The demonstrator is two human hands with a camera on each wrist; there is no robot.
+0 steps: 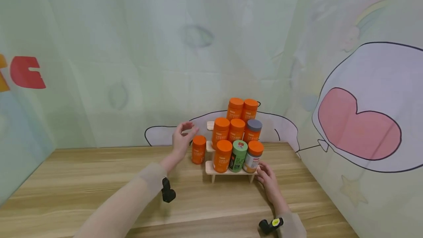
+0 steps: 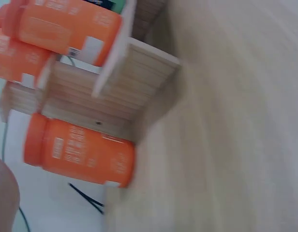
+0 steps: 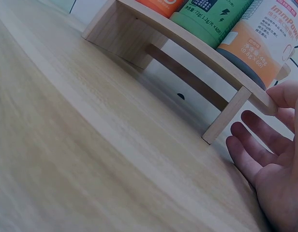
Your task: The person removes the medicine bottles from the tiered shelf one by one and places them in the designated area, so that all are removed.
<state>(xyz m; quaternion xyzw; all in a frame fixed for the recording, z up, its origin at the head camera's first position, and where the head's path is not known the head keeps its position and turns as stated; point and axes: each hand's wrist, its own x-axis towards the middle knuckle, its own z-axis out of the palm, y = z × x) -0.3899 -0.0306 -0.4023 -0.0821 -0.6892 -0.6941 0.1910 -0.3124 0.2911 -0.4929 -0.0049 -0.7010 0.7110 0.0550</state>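
In the head view, a lone orange jar (image 1: 198, 150) stands upright on the wood-grain table (image 1: 109, 183), just left of a stepped wooden rack (image 1: 231, 172). The person's left hand (image 1: 182, 140) is just beside it, up and to its left, the thumb and fingers apart and loosely bent with nothing between them. The rack bears two orange jars on top, three on the middle step, one of these with a grey lid (image 1: 254, 125), and below them an orange jar, a green jar (image 1: 238, 156) and a white-labelled jar (image 1: 253, 157). The right hand (image 1: 269, 182) is at the right end of the lowest shelf. Behind hangs a pale green backdrop (image 1: 99, 47), printed with coloured letters and, at the right, a large balloon (image 1: 373, 116) with a pink heart. In the left wrist view, the lone jar appears sideways beside the rack's side, with a blurred part of the left hand at the edge, apart from it. In the right wrist view, the right hand pinches the shelf's end below the white-labelled jar, its other fingers loosely curved beneath, near a rack leg (image 3: 227, 115).
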